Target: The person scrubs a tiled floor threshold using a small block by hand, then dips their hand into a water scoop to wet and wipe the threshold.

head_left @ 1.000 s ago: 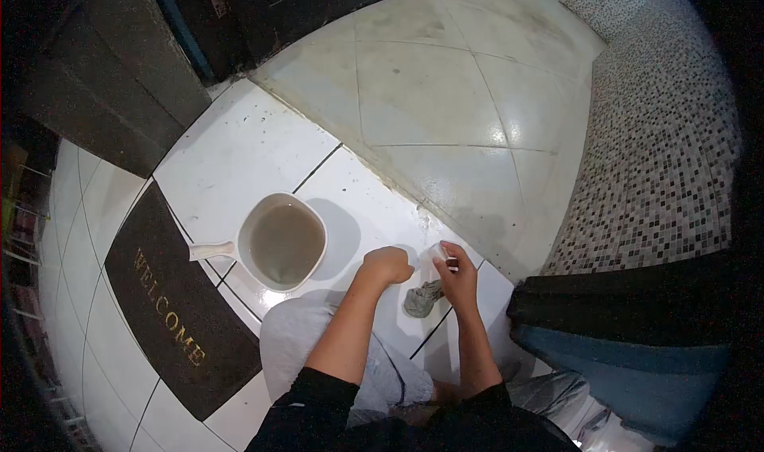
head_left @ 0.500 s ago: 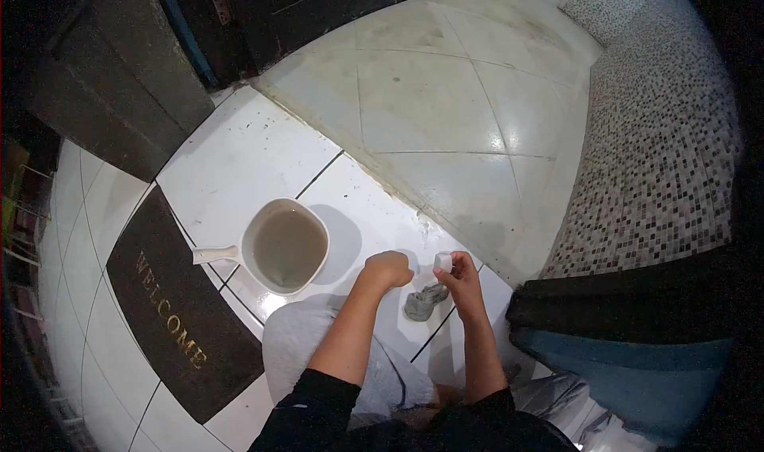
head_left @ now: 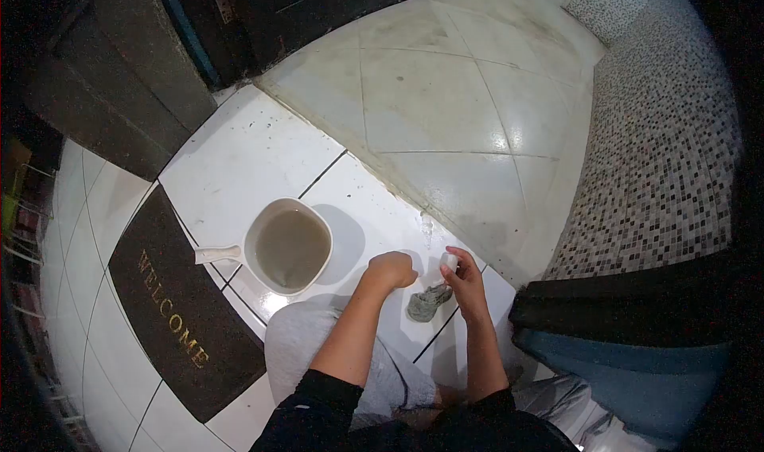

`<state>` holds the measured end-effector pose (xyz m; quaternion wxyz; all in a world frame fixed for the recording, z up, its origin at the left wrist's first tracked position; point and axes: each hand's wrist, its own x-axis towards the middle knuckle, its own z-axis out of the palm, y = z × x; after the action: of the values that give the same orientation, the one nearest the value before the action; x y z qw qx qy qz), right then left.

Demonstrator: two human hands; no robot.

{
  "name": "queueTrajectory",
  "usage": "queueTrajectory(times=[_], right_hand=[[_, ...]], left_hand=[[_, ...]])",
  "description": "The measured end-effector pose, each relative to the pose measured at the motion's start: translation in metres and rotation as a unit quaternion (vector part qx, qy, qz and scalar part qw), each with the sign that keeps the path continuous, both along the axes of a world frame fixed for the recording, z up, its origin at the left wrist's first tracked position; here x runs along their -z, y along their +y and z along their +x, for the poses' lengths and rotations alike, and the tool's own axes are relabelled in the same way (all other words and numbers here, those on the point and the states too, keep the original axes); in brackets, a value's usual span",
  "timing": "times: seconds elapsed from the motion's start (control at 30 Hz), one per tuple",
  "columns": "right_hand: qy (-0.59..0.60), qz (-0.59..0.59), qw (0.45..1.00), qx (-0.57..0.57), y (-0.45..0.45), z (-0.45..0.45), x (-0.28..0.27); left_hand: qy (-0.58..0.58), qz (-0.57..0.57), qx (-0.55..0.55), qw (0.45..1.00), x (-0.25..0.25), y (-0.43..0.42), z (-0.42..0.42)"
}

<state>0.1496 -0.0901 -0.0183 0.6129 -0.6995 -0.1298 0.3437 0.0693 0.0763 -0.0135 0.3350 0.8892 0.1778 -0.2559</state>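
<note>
The small white block (head_left: pixel 450 259) was up in the right hand (head_left: pixel 469 283), pinched between thumb and fingers above the tiled floor (head_left: pixel 247 153). Just below it, a crumpled grey cloth (head_left: pixel 428 302) lay on the white tiles. The left hand (head_left: pixel 390 271) was curled into a fist beside them; whether it held anything could not be told. Farther left stood a white dipper (head_left: pixel 249 245) of murky water (head_left: pixel 290 249), its handle pointing toward a dark "WELCOME" mat (head_left: pixel 187 301).
</note>
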Motion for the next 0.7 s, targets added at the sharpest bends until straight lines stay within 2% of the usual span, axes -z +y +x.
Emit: queueTrajectory(times=[0.13,0.2,0.33,0.5,0.6,0.7], right_hand=[[0.002,-0.018,1.0,-0.008,-0.004,0.001,0.003],[0.002,0.011,1.0,-0.004,-0.004,0.002,0.008],[-0.008,0.022,1.0,0.005,-0.005,0.003,0.01],[-0.013,-0.051,0.999,0.014,-0.001,0.001,-0.009],[-0.014,-0.082,0.996,-0.019,-0.005,0.006,0.001],[-0.002,-0.057,0.998,-0.019,-0.006,0.006,0.002]], left_hand=[[0.005,-0.001,0.003,1.0,-0.002,0.0,0.002],[0.08,0.001,0.029,0.996,-0.007,0.001,0.007],[0.076,0.001,0.027,0.997,-0.008,0.001,0.006],[0.062,0.0,0.018,0.998,-0.007,0.0,0.005],[0.059,-0.002,0.026,0.998,-0.004,0.001,0.005],[0.073,-0.007,0.031,0.997,-0.004,0.001,0.007]])
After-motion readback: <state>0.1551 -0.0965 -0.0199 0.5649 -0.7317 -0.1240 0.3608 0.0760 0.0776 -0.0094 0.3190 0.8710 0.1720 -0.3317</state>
